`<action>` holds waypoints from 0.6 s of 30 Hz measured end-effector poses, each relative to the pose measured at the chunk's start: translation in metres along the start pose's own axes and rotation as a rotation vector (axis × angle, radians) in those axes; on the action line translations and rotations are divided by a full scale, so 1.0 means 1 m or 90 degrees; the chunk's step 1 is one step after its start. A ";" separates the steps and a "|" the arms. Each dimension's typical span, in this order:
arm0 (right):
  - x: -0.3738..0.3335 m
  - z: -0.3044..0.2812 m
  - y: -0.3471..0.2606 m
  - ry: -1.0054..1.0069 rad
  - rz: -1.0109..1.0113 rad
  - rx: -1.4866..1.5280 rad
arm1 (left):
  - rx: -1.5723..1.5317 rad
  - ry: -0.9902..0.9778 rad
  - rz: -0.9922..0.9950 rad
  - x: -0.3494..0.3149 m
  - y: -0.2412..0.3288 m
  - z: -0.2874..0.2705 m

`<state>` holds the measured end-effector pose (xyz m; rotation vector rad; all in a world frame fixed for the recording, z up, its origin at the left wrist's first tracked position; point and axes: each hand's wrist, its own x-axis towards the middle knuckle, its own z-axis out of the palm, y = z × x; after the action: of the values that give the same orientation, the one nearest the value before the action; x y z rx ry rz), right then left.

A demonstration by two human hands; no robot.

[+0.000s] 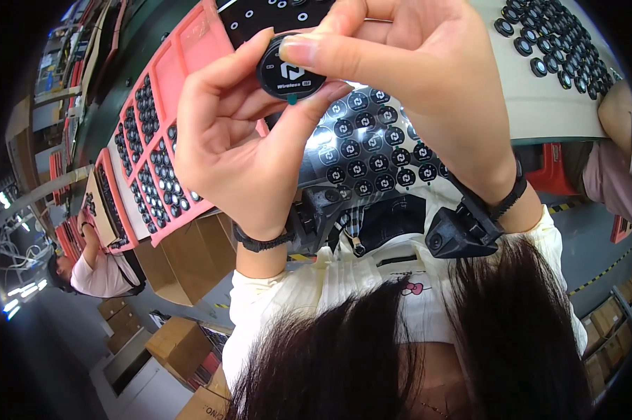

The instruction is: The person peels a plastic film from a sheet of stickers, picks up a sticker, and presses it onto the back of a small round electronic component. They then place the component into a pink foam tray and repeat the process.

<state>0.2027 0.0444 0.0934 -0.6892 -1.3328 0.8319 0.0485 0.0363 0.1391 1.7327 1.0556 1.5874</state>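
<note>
Our left hand (235, 143) pinches the black disc (277, 73) by its edge; our right hand (435, 66) presses its thumb on top. Its label (292, 77) looks stuck on, but a green tab (292, 99) pokes out. Below our hands, many labels (373, 142) are left.

Grey floor (582, 241) carries yellow-and-black striped tape (603, 271) — at lower right stands shelving (625, 315) stacked with cardboard boxes (605, 318), while bright tube lights (29, 288) glow far left.

cardboard boxes (178, 343), lower left | co-worker (106, 271), left | floor tape (602, 271), right
</note>
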 end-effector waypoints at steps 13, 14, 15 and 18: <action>0.014 -0.014 -0.013 0.066 -0.010 -0.132 | 0.081 -0.308 -0.116 0.013 0.002 -0.010; 0.015 -0.017 -0.013 0.067 -0.010 -0.142 | -0.072 -0.320 -0.295 0.021 -0.004 -0.008; 0.014 -0.025 -0.009 0.067 -0.012 -0.148 | -0.077 -0.321 -0.292 0.031 -0.018 -0.007; 0.006 -0.060 -0.003 0.036 0.060 -0.168 | -0.413 -0.218 -0.589 0.070 -0.073 -0.017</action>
<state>0.2627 0.0498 0.0912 -0.9811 -1.3809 0.7121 0.0178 0.1326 0.1196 0.8193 0.8357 0.8438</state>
